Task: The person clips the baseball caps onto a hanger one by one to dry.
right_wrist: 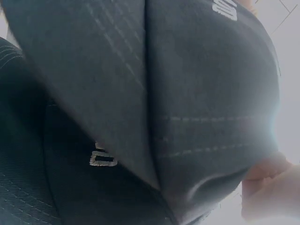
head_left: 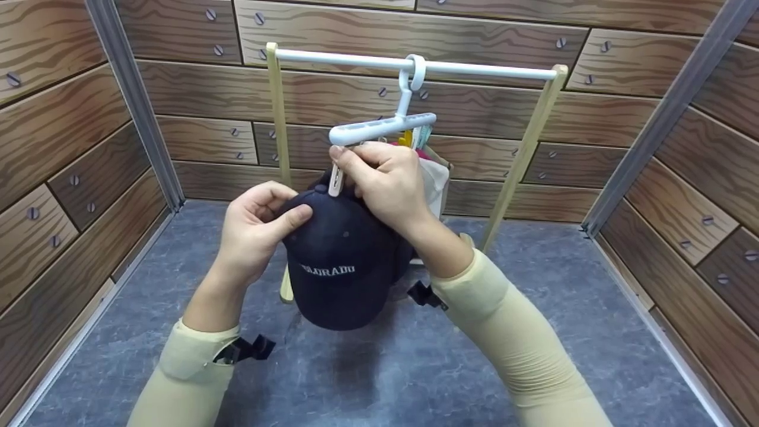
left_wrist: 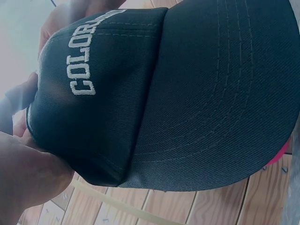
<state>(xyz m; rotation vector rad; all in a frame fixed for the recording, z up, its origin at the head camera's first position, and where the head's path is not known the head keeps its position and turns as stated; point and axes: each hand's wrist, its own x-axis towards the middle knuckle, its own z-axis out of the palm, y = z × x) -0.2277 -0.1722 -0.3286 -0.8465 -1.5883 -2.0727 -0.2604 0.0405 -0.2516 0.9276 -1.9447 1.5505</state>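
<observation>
A dark navy baseball cap (head_left: 341, 255) with white COLORADO lettering hangs brim down below the pale blue hanger (head_left: 379, 127). A light-coloured clip (head_left: 336, 179) stands at the top of its crown. My right hand (head_left: 388, 181) pinches this clip between thumb and fingers, just under the hanger's left end. On the crown's left side, my left hand (head_left: 252, 228) grips the cap, thumb in front and fingers behind. The cap's brim (left_wrist: 220, 93) fills much of the left wrist view. Behind it, a second dark cap (right_wrist: 103, 187) with white lettering shows in the right wrist view.
The hanger's hook loops over a white rod (head_left: 486, 69) held by a wooden post (head_left: 528, 154) on the right and another wooden post (head_left: 277, 118) on the left. White cloth (head_left: 436, 175) and coloured items are partly hidden behind my right hand. Wood-patterned walls (head_left: 670, 196) surround the grey floor (head_left: 563, 308).
</observation>
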